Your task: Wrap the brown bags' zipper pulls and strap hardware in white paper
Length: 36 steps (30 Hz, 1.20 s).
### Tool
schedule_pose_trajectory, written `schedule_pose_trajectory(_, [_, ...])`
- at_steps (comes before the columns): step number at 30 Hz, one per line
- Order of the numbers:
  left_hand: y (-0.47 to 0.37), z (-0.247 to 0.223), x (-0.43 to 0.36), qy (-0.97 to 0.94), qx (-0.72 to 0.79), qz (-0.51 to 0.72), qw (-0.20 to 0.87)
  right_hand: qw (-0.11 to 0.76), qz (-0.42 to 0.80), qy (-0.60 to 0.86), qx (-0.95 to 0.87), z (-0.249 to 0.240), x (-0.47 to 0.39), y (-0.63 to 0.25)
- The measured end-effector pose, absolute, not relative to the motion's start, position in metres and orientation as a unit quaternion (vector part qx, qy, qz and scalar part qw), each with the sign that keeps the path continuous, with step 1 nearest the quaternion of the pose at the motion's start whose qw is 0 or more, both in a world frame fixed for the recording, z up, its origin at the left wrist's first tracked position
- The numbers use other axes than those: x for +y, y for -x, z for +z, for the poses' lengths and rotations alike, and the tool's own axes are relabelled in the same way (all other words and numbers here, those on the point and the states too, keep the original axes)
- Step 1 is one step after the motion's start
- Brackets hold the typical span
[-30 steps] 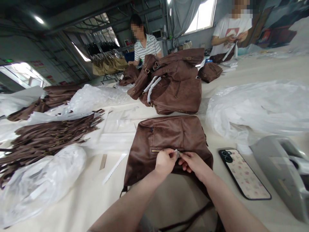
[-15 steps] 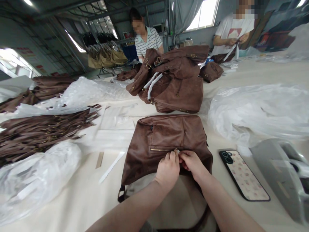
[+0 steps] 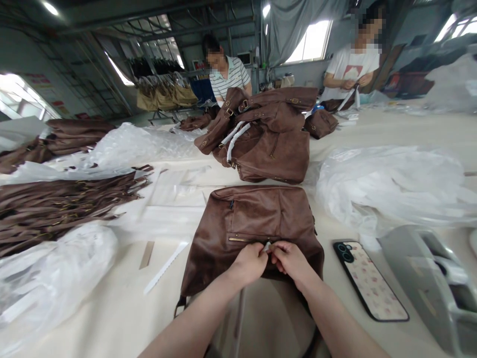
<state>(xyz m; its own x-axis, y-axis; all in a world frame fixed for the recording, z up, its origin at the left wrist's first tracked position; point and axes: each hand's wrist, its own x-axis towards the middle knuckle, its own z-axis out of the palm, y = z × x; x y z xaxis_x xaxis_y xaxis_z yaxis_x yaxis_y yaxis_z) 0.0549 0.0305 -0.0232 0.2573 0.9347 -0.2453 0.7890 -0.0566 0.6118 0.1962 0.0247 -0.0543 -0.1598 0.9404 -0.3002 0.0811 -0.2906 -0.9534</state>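
A brown leather bag (image 3: 257,211) lies flat before me, its strap trailing toward me. Across its front runs a brass zipper (image 3: 238,239). At the zipper's right end, my left hand (image 3: 249,262) is closed, thumb and finger pinching a small white wrapping piece (image 3: 267,246). Close against it, my right hand (image 3: 290,258) is also closed, its fingertips at the other side of the same white piece. Whatever lies beneath the fingertips, such as the zipper pull, is hidden.
Behind the bag rises a heap of brown bags (image 3: 276,149). Brown straps (image 3: 67,204) and plastic wrap (image 3: 55,278) lie left, beside a white strip (image 3: 166,268). At right are a phone (image 3: 372,281), a grey tape dispenser (image 3: 417,268) and more plastic (image 3: 387,184). Two people stand across the table.
My left hand has turned and lowered, so its pinch and more of the white piece now show. My right hand stays beside it. The whole view has shifted slightly.
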Motion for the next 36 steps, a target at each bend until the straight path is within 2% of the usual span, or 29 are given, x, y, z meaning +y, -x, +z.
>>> schedule_pose_trajectory(6, [-0.047,-0.030,0.037,-0.747,0.509,0.129,0.408,0.326,0.554,0.581,-0.499,-0.041,0.022,-0.191])
schedule_pose_trajectory(11, [-0.039,-0.043,0.043,-0.741,0.521,0.138,0.402,0.336,0.465,0.613,-0.544,-0.006,-0.010,-0.215])
schedule_pose_trajectory(13, [-0.037,-0.046,0.044,-0.735,0.515,0.147,0.416,0.380,0.373,0.621,-0.575,0.011,-0.038,-0.249])
schedule_pose_trajectory(16, [-0.037,-0.048,0.044,-0.722,0.513,0.153,0.437,0.442,0.126,0.718,-0.522,0.027,-0.086,-0.330])
schedule_pose_trajectory(17, [-0.037,-0.048,0.043,-0.717,0.517,0.153,0.441,0.435,0.045,0.755,-0.489,0.028,-0.100,-0.360])
schedule_pose_trajectory(19, [-0.038,-0.047,0.042,-0.711,0.524,0.151,0.443,0.380,-0.033,0.810,-0.446,0.025,-0.125,-0.416])
schedule_pose_trajectory(20, [-0.038,-0.046,0.041,-0.710,0.527,0.151,0.442,0.363,-0.029,0.826,-0.432,0.020,-0.136,-0.439])
schedule_pose_trajectory(22, [-0.039,-0.044,0.040,-0.709,0.529,0.153,0.439,0.358,0.066,0.836,-0.411,0.009,-0.151,-0.469])
schedule_pose_trajectory(24, [-0.039,-0.042,0.040,-0.710,0.530,0.156,0.436,0.385,0.186,0.813,-0.396,-0.002,-0.159,-0.482])
schedule_pose_trajectory(26, [-0.039,-0.043,0.040,-0.714,0.528,0.156,0.433,0.419,0.240,0.783,-0.392,-0.010,-0.159,-0.482])
schedule_pose_trajectory(32, [-0.034,-0.062,0.047,-0.682,0.508,0.157,0.501,0.482,0.258,0.759,-0.354,-0.008,-0.148,-0.468])
schedule_pose_trajectory(36, [-0.031,-0.075,0.049,-0.650,0.503,0.164,0.545,0.534,0.227,0.752,-0.312,-0.005,-0.158,-0.463])
